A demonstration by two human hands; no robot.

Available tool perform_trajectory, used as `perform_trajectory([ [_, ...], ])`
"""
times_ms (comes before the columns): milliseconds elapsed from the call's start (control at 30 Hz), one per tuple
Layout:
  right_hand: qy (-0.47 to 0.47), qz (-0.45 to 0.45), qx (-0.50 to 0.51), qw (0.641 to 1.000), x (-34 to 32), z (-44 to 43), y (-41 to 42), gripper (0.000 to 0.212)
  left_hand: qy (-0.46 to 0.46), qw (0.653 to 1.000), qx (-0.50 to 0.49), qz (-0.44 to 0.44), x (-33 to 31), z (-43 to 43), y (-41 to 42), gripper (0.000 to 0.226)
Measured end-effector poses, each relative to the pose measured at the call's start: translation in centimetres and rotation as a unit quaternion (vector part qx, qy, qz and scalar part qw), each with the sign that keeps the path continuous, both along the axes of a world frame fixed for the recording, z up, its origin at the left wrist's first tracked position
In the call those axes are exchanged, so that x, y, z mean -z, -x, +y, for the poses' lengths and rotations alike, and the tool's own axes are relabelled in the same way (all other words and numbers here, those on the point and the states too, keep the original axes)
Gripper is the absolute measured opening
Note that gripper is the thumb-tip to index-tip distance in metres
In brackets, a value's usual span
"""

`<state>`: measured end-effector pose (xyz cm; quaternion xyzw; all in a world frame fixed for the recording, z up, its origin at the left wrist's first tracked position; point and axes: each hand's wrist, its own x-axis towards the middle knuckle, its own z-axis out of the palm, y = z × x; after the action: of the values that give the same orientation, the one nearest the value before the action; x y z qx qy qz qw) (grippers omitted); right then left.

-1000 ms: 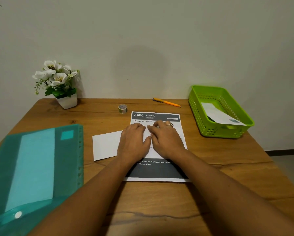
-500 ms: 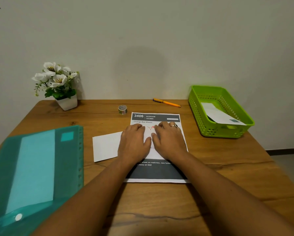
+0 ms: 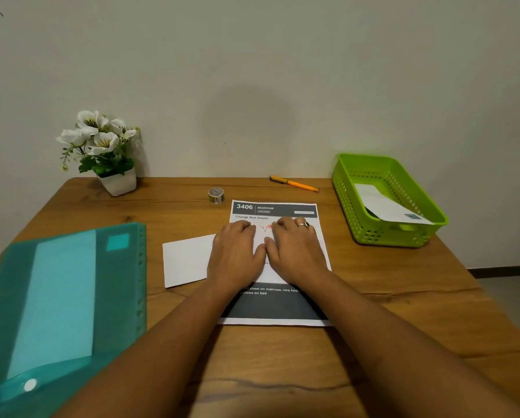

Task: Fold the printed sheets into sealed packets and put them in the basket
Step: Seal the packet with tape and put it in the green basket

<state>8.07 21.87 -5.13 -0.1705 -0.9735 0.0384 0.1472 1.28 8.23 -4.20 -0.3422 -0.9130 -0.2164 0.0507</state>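
Both the left hand and the right hand lie flat, fingers relaxed, side by side on the printed sheet. Its long axis runs away from the person on the worktop; the basket sits nearer the right hand.

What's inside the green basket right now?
Inside the green perforated plastic basket lies one folded white paper packet, propped on the near right rim, a small teal patch at its near corner. A dark sliver shows beneath it; whatever else it covers cannot be seen.
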Motion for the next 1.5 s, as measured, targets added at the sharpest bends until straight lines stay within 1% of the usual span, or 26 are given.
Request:
perform_trajectory([
  [167, 0.011, 0.027, -0.037, 0.999, -0.1, 0.3, -0.4, 0.035, 0.002, 1.0, 0.008, 0.0, 0.0, -0.1, 0.2, 0.05],
  [333, 0.003, -0.027, -0.048, 0.998, -0.3, 0.6, -0.1, 0.052, 0.003, 1.0, 0.002, -0.008, 0.1, 0.1, 0.2, 0.054],
  [433, -0.005, -0.035, -0.064, 0.997, -0.6, 0.9, -0.1, 0.048, 0.004, 1.0, 0.002, -0.006, 0.1, 0.0, 0.2, 0.055],
  [567, 0.017, 0.0, -0.067, 0.998, -0.2, 1.0, -0.8, 0.041, 0.003, 1.0, 0.003, -0.004, 0.1, -0.1, 0.1, 0.055],
  [633, 0.021, -0.008, -0.037, 0.999, -0.1, 0.9, -0.7, 0.046, 0.004, 1.0, 0.005, -0.002, 0.0, 0.0, 0.1, 0.054],
  [733, 0.024, -0.032, 0.006, 0.999, -0.2, 0.7, -0.5, 0.06, 0.004, 1.0, 0.001, 0.001, -0.1, 0.1, 0.0, 0.053],
  [867, 0.034, -0.019, 0.008, 0.999, -0.4, 0.9, -0.8, 0.053, -0.002, 1.0, -0.001, -0.004, -0.2, 0.0, -0.1, 0.052],
  [933, 0.048, -0.016, 0.005, 0.999, -0.7, 1.1, -1.1, 0.051, -0.006, 1.0, -0.005, -0.022, -0.3, 0.0, 0.0, 0.054],
  [1067, 0.065, -0.044, -0.019, 0.997, -1.8, 1.7, -1.7, 0.06, -0.016, 0.996, 0.027, -0.082, -1.4, -0.5, 0.8, 0.055],
  [1100, 0.062, -0.052, -0.02, 0.997, -2.0, 1.7, -1.8, 0.061, -0.021, 0.995, 0.031, -0.089, -1.8, -1.0, 1.2, 0.054],
  [1167, 0.057, -0.063, -0.022, 0.996, -2.3, 1.5, -1.9, 0.062, -0.024, 0.997, 0.01, -0.074, -2.6, -2.6, 2.2, 0.05],
  [1267, 0.059, -0.082, -0.021, 0.995, -2.6, 1.1, -1.9, 0.066, 0.018, 0.998, -0.038, -0.048, -3.4, -6.2, 3.8, 0.054],
  [1333, 0.056, -0.099, -0.022, 0.993, -2.9, 1.1, -1.8, 0.069, 0.086, 0.992, -0.077, -0.055, -4.3, -8.4, 4.5, 0.068],
  [1400, 0.056, -0.111, -0.018, 0.992, -3.1, 0.9, -1.7, 0.072, 0.171, 0.976, -0.117, -0.064, -5.3, -10.2, 4.9, 0.081],
  [1467, 0.056, -0.116, -0.013, 0.992, -3.3, 0.7, -1.6, 0.073, 0.238, 0.96, -0.132, -0.071, -5.9, -11.3, 5.1, 0.086],
  [1500, 0.058, -0.117, -0.011, 0.991, -3.3, 0.6, -1.6, 0.073, 0.256, 0.954, -0.133, -0.075, -6.0, -11.6, 5.3, 0.087],
])
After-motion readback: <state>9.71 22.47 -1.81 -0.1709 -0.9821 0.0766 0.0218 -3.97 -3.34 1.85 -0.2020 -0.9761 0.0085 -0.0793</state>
